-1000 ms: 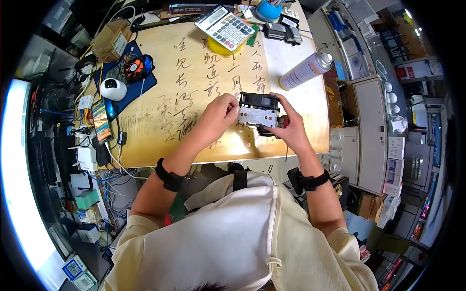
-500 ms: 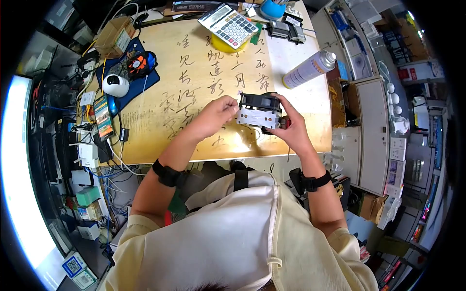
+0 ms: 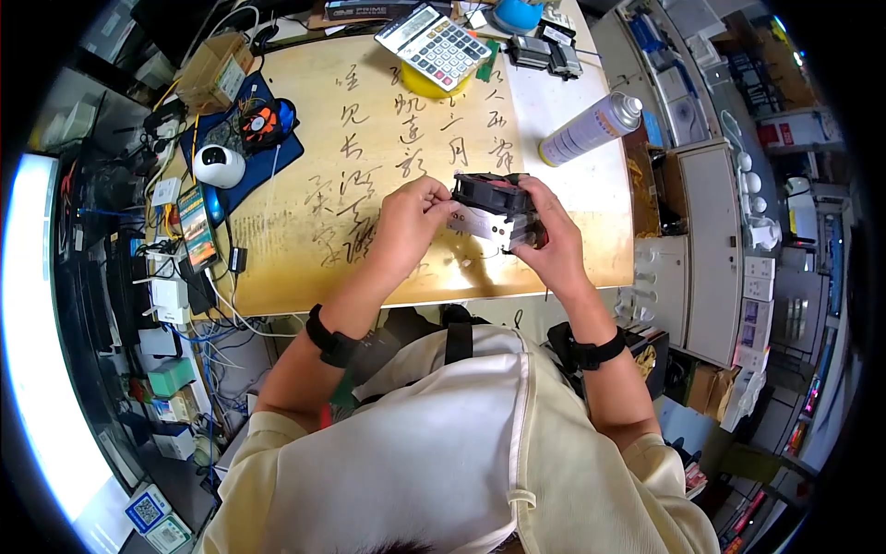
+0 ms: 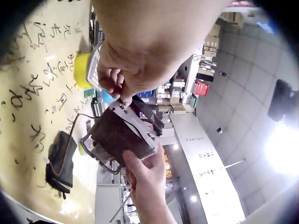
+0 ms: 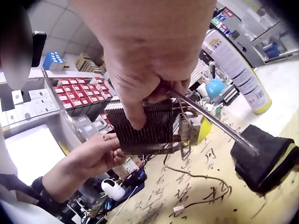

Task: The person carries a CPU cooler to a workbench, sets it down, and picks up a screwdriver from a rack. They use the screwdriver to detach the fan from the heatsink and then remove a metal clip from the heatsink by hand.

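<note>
Both hands lifted and tilted the finned cooler (image 3: 494,214) since a second ago; left hand (image 3: 406,226) pinches its 9 o'clock edge, right hand (image 3: 552,242) grips 3 o'clock side, above tabletop (image 3: 277,249). Inspection likely continuing.

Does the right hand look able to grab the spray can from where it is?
Probably not yet: the right hand grips the heatsink fan. The spray can lies beyond it with bare table between.

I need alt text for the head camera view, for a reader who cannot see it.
Both hands, left hand and right hand, hold a finned CPU cooler above a yellow desk. A calculator and spray can lie beyond.
</note>
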`<control>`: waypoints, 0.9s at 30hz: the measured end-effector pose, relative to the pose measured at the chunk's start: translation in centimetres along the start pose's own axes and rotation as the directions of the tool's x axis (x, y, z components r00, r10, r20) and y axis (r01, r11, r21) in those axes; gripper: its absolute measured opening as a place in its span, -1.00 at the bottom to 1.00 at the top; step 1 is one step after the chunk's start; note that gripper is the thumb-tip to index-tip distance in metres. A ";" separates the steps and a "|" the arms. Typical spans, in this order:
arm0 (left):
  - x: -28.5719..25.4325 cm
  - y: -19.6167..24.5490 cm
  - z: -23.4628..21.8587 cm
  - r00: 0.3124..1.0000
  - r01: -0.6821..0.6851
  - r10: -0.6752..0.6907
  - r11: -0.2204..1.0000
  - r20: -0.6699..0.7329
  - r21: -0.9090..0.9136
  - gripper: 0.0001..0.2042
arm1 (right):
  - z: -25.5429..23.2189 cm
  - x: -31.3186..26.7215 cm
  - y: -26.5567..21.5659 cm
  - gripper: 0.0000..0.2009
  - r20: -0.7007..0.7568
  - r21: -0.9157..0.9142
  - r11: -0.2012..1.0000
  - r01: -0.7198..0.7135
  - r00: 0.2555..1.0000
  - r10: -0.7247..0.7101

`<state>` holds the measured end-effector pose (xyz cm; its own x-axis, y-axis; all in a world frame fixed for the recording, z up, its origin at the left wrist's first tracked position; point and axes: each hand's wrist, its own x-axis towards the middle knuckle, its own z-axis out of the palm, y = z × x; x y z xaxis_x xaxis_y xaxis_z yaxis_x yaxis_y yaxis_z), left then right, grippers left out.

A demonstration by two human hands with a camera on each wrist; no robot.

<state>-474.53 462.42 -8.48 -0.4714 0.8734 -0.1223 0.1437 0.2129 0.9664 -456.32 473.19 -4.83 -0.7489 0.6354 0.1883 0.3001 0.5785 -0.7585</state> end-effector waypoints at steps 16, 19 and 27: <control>1.2 -2.2 -2.1 0.920 0.142 -0.124 0.990 0.371 -0.020 -0.84 | -0.6 0.5 0.2 -0.27 0.173 -0.118 0.992 -0.041 0.983 0.062; 1.3 -2.4 -2.5 0.858 0.315 -0.227 0.941 0.461 -0.122 -0.84 | -1.1 0.5 0.1 -0.29 0.193 -0.021 0.995 -0.093 0.977 0.095; -0.4 0.6 -1.4 0.980 -0.041 0.060 0.994 0.188 -0.103 -0.88 | -1.7 0.5 -0.5 -0.31 0.150 0.206 0.964 -0.167 0.979 0.138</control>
<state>-475.49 461.53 -7.52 -0.2903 0.9512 -0.1045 0.0730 0.1309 0.9887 -455.84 474.06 -3.33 -0.7808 0.6247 -0.0138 0.2927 0.3462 -0.8913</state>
